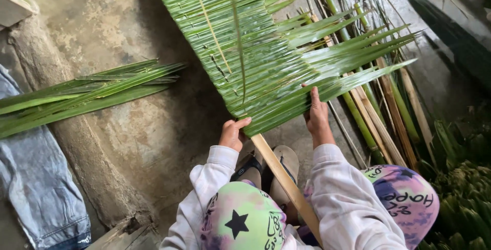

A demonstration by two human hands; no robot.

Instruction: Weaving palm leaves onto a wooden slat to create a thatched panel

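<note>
From the head camera we look down on our own two hands working at a panel of woven green palm leaves that stretches away from us across the concrete floor. Our left hand curls around the near edge of the panel, fingers bent over the last leaflets, right where the pale wooden slat comes out from under the weave and runs back between our knees. Our right hand lies flatter, its fingers stretched up along the leaflets on the panel's right side, gripping them with the thumb underneath as far as we can tell. Loose leaflet tips fan out to the right of the panel over a heap of bare green and tan stalks. To the left, well apart from the panel, lies a bundle of loose palm leaves, and beside it a piece of blue denim cloth. We wear a white long-sleeved top and patterned trousers, and a sandal shows beneath the slat.
</note>
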